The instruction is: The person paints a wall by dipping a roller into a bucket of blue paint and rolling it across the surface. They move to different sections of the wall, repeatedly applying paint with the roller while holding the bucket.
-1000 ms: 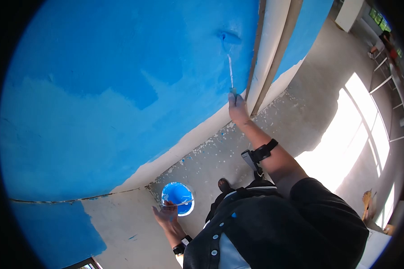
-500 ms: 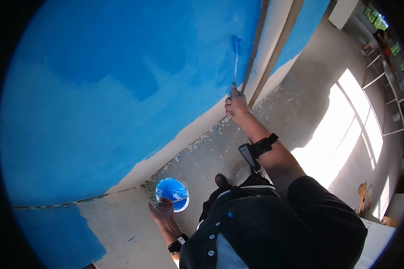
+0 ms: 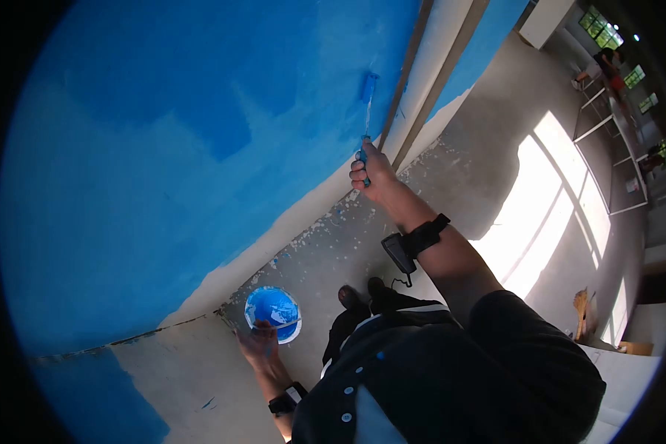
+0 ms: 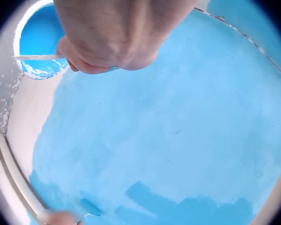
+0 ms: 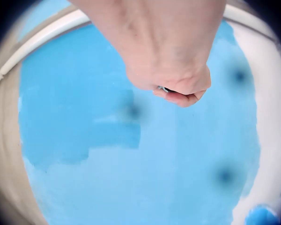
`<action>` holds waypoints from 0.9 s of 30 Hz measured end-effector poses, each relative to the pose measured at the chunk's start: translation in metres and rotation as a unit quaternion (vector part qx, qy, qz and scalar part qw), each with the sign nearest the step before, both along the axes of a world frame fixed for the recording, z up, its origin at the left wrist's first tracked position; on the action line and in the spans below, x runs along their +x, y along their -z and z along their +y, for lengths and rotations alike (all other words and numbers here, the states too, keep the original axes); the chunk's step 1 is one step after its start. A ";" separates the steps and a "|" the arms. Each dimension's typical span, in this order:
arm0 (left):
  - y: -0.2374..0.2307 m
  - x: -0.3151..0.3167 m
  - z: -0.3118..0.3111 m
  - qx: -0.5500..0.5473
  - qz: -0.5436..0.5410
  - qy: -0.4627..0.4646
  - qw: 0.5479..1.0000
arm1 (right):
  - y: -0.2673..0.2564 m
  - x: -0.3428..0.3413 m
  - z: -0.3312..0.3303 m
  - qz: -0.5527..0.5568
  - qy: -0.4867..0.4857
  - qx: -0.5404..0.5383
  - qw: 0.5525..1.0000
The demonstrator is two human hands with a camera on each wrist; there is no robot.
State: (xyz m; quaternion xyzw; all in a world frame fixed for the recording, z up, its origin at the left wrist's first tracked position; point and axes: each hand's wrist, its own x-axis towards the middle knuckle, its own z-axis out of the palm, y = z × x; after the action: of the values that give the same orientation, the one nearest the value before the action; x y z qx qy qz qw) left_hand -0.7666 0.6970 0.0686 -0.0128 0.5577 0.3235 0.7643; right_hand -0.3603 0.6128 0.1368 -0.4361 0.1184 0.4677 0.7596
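My right hand [image 3: 375,174] grips the handle of a small paint roller [image 3: 369,87] in the head view, its blue-coated head at the painted wall [image 3: 177,163]. In the right wrist view the curled right hand [image 5: 173,56] hides nearly all of the roller. Lower down, my left hand [image 3: 257,344] holds the pale handle [image 4: 37,57] of a white bucket [image 3: 294,334] with blue paint inside. The left wrist view has the left hand [image 4: 110,42] curled round that handle, with the bucket's paint-smeared rim [image 4: 17,37] beside it.
A pale vertical pipe [image 3: 436,52] runs along the wall close to the roller. Unpainted white strips [image 3: 222,277] border the blue. The grey floor [image 3: 325,255] is spattered with paint. Metal frames [image 3: 614,118] and another person [image 3: 610,66] are at the far right.
The roller has come down the wall, and its head has turned in view. My right hand's fingers show more plainly round its handle. The left hand keeps hold of the bucket; the view has shifted.
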 end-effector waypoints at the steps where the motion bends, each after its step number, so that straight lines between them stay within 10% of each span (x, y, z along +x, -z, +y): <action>1: -0.003 0.002 0.000 0.001 0.006 0.003 1.000 | -0.004 -0.004 0.007 0.018 0.005 0.003 1.000; 6: -0.007 0.010 -0.001 -0.003 0.014 -0.048 0.999 | -0.027 -0.081 0.013 0.046 -0.110 -0.012 0.993; 14: -0.015 0.017 -0.005 0.002 0.007 -0.061 0.998 | 0.018 0.043 0.012 0.072 0.020 0.049 0.996; 22: -0.015 0.009 0.003 0.035 -0.006 0.043 0.998 | -0.019 -0.071 0.002 0.101 -0.142 0.021 0.984; 27: -0.051 0.028 -0.008 0.039 0.011 0.038 0.998 | 0.019 0.025 -0.019 0.147 -0.034 0.094 0.984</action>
State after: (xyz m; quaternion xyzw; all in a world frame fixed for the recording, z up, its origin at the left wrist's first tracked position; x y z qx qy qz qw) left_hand -0.7387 0.6889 0.1197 0.0415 0.5537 0.3158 0.7694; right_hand -0.3354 0.5942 0.1174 -0.2933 0.1691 0.5614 0.7551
